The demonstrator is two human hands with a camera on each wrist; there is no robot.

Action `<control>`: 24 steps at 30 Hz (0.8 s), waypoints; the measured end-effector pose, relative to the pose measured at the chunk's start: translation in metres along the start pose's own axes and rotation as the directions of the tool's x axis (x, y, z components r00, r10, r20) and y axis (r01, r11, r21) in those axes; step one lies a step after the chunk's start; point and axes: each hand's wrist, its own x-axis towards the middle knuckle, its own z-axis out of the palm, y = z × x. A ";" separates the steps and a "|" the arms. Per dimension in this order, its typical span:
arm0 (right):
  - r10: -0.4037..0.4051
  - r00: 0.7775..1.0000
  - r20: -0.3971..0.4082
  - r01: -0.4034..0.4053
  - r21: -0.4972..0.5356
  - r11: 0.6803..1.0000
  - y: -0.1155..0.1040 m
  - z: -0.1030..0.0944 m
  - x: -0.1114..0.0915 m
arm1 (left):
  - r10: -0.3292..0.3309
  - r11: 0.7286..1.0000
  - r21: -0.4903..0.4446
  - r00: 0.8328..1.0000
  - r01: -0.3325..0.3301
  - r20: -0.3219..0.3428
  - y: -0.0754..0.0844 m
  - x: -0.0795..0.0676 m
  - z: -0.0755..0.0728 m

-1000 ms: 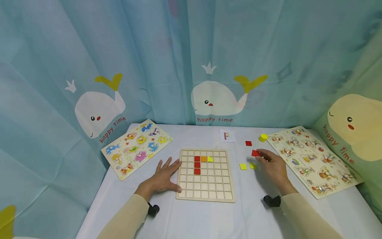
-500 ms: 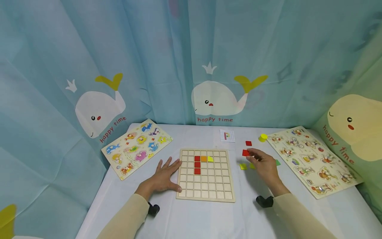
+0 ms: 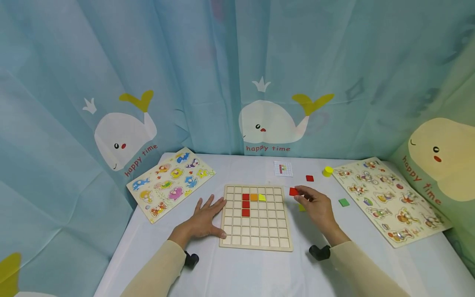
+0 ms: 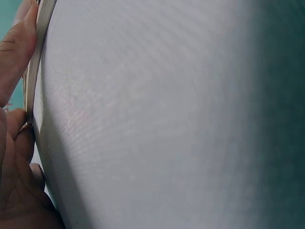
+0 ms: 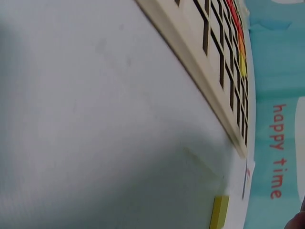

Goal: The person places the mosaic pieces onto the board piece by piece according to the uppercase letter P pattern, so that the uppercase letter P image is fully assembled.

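A red tile (image 3: pixel 293 192) is pinched by the right hand (image 3: pixel 316 206) just beside the right edge of the gridded board (image 3: pixel 256 248), whose left edge is touched by the spread left hand (image 3: pixel 201 220).

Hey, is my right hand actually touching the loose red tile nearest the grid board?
Touching: the head view shows your right hand pinching the red tile at one edge.

From here I see both arms (image 3: pixel 157 270) stretched forward. The left hand (image 3: pixel 201 220) is spread, palm down; the right hand (image 3: pixel 318 208) holds a pinch.
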 end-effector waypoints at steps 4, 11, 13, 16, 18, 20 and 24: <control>-0.013 1.000 0.020 0.013 0.011 1.000 -0.005 0.006 -0.002 | -0.002 1.000 0.003 1.000 0.002 0.001 0.000 0.000 0.000; -0.011 0.998 0.061 0.009 0.024 1.000 -0.010 0.021 -0.006 | -0.004 1.000 0.007 1.000 0.004 0.001 0.001 0.000 0.001; -0.020 0.997 0.071 0.018 0.029 0.999 -0.012 0.025 -0.008 | -0.004 1.000 0.003 1.000 0.004 -0.001 0.000 0.000 0.001; -0.026 0.996 0.089 0.024 0.027 0.999 -0.015 0.032 -0.010 | -0.004 1.000 0.002 1.000 0.004 -0.001 0.000 0.000 0.001; -0.029 0.994 0.105 0.026 0.032 0.999 -0.018 0.036 -0.011 | -0.004 1.000 0.006 1.000 0.004 -0.002 0.000 0.000 0.001; -0.033 0.992 0.119 0.028 0.044 0.999 -0.021 0.041 -0.013 | -0.007 1.000 0.008 1.000 0.007 -0.001 0.001 0.000 0.001; -0.064 0.988 0.142 0.053 0.076 0.996 -0.025 0.049 -0.016 | -0.008 1.000 0.009 1.000 0.008 -0.001 0.001 0.000 0.000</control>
